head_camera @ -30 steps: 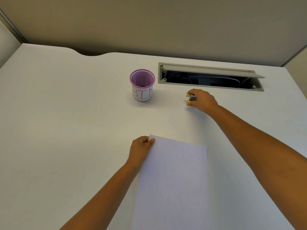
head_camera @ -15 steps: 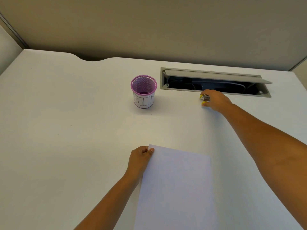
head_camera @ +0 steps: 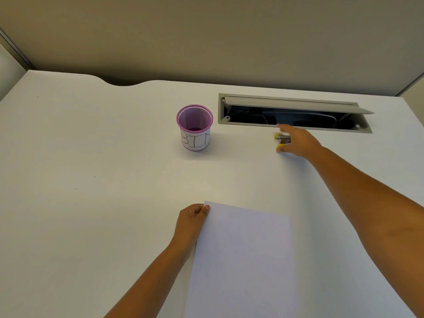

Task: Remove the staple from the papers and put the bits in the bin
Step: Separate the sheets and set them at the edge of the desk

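Papers (head_camera: 241,260) lie flat on the white desk (head_camera: 91,180), near edge; staple itself too small to make out. Left hand (head_camera: 191,220) pinches their top-left corner. Right hand (head_camera: 296,141), fingers spread, rests over the yellow-and-metal staple remover (head_camera: 282,140) beside the open cable tray (head_camera: 293,113). Purple mesh bin (head_camera: 195,127) stands left of it.

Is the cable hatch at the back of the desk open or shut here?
Open. The cable hatch has its grey lid propped up, and dark cables show in the recess beneath it.
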Demonstrator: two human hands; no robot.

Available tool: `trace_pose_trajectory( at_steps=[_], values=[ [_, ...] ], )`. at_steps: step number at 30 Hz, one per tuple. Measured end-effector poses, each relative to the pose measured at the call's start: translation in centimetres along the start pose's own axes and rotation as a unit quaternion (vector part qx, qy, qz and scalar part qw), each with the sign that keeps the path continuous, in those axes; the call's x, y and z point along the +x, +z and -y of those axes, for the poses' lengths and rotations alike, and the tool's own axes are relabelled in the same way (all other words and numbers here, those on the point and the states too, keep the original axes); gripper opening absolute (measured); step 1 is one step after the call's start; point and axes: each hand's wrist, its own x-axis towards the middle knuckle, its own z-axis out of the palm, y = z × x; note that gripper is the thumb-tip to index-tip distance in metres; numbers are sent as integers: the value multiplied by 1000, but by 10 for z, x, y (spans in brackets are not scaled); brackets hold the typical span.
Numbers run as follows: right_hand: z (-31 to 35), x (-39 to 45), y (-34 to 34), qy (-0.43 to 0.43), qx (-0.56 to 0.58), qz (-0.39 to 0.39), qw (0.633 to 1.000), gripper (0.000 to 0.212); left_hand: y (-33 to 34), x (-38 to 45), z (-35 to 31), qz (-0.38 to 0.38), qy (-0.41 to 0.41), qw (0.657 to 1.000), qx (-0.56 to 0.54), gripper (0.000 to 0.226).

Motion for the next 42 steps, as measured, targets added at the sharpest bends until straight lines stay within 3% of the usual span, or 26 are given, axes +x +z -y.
trace_pose_trajectory(
  at_steps=[4,8,11,14,18,25,34,36,42],
  values=[
    [38,-40,-5,-66,169,-97,979,82,2,-12,-10,16,2,1000,-23,27],
    [78,-123,13,-112,234,-135,956,39,5,-23,-21,20,-6,999,-40,24],
    [96,-198,30,-66,238,-110,963,10,10,-36,-30,27,5,998,-54,27],
    [111,-258,48,1,238,-76,968,18,24,-56,-38,29,27,997,-71,26],
    [125,-290,65,71,252,-79,962,31,44,-89,-50,101,18,979,-174,47],
    [128,-312,54,94,318,-172,928,8,52,-131,-61,109,44,973,-198,41],
    [137,-339,-9,35,402,-264,876,10,22,-148,-90,62,241,964,-96,19],
    [145,-346,-25,-10,459,-240,855,20,10,-150,-112,37,296,952,-75,24],
    [161,-362,-54,-77,587,-100,800,13,-16,-175,-166,-13,461,886,46,28]
  ],
)
